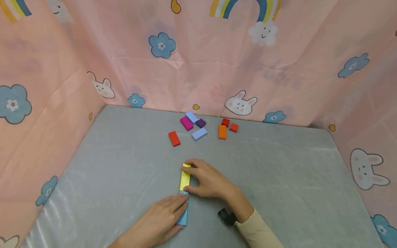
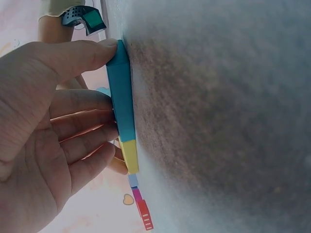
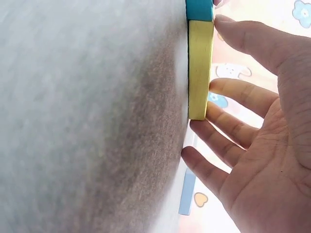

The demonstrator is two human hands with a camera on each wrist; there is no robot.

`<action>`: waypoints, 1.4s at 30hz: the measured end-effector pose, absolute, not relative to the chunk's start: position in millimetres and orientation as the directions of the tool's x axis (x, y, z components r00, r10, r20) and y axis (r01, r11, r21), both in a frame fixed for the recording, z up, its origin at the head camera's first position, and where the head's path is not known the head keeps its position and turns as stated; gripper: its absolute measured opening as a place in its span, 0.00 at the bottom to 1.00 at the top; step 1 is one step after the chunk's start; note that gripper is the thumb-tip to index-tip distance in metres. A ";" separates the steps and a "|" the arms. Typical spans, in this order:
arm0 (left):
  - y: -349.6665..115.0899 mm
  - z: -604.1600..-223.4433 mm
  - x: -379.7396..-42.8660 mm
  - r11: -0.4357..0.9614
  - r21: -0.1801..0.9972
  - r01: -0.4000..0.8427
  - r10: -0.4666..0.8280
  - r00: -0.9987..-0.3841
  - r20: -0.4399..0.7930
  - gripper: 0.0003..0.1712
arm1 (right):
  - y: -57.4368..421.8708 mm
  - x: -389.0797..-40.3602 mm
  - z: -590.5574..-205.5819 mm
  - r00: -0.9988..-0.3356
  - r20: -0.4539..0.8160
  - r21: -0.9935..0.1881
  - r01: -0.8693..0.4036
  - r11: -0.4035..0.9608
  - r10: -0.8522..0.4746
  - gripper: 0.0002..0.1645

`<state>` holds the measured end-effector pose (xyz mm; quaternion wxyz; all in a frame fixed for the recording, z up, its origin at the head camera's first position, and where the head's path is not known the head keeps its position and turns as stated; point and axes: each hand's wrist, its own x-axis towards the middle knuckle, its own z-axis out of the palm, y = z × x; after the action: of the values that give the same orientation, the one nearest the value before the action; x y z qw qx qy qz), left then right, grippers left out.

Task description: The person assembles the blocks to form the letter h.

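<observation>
A yellow block [image 1: 185, 177] and a blue block [image 1: 183, 218] lie end to end in one line on the grey cloth. Over the blue block reaches my left hand [image 1: 162, 217], its thumb at the near end and its fingertips along the block in the left wrist view. My right hand [image 1: 209, 181] holds the yellow block from the right, thumb near the joint and fingers around the far end. In the right wrist view the yellow block [image 3: 200, 70] meets the blue block [image 3: 199, 9] end to end.
Farther back lie a red block [image 1: 174, 138], a magenta block [image 1: 186, 123], light blue blocks [image 1: 199, 134], a purple block [image 1: 201, 123], an orange block [image 1: 222, 132] and small red blocks [image 1: 234, 127]. A pink printed curtain [image 1: 198, 75] rises behind the table [image 1: 279, 172].
</observation>
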<state>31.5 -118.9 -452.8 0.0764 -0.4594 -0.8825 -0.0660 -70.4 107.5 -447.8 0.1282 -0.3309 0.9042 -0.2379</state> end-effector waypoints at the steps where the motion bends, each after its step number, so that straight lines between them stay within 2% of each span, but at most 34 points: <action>1: -118.8 -453.1 31.1 0.570 0.047 0.820 0.801 -0.567 0.193 0.34 | 107.5 -70.2 -447.7 -0.748 -0.072 -0.513 -0.540 0.668 -0.660 0.40; 31: -118.7 -453.7 30.7 0.578 0.013 0.816 0.794 -0.567 0.220 0.37 | 106.5 -68.7 -445.8 -0.755 -0.087 -0.516 -0.524 0.678 -0.650 0.38; 42: -124.6 -441.0 10.6 0.621 0.164 0.766 0.763 -0.639 0.095 0.35 | 107.9 -69.8 -447.2 -0.774 -0.060 -0.525 -0.512 0.679 -0.630 0.35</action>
<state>10.6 -124.6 -441.0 0.0080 -0.4249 -0.9002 -0.0950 -69.8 107.9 -447.2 0.1189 -0.3144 0.9086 -0.2478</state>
